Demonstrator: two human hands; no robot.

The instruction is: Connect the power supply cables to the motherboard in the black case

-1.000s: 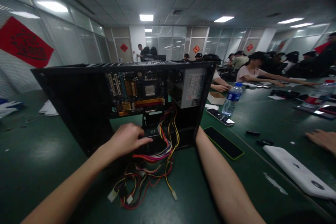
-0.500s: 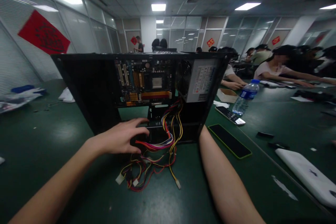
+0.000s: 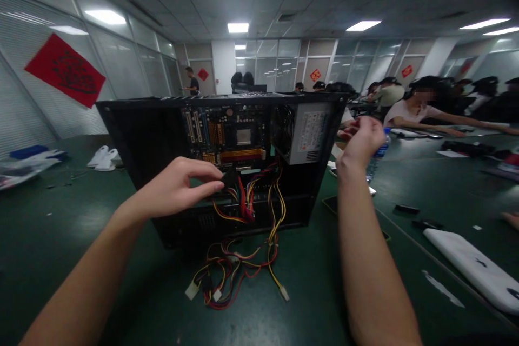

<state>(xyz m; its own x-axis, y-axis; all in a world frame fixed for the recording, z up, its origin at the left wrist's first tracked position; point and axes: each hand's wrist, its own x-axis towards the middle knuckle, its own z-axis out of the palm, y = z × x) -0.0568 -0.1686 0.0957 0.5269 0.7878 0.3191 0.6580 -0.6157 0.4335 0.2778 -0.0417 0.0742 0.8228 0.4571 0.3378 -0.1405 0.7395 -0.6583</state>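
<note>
An open black computer case point(image 3: 138, 140) stands on the green table, its inside facing me. A motherboard point(image 3: 227, 135) and a grey power supply point(image 3: 310, 132) with a fan are mounted in it. My left hand point(image 3: 190, 184) pinches a black cable connector point(image 3: 230, 177) in front of the motherboard's lower edge. Coloured wires point(image 3: 246, 200) run from this connector inside the case. More loose cables point(image 3: 231, 265) with white plugs lie on the table before the case. My right hand point(image 3: 367, 138) is raised off the case's right side, its fingers curled; whatever they may hold is unclear.
Right of the case are a water bottle point(image 3: 377, 159), a phone with a green edge point(image 3: 330, 204) and a white device point(image 3: 472, 267). White objects point(image 3: 105, 158) and a blue item point(image 3: 28, 151) lie at left. Several people sit across the table at the right.
My left hand has risen and closed on the black connector, lifting its wires. My right hand has come out from behind the case and up to the right. The view has shifted slightly.
</note>
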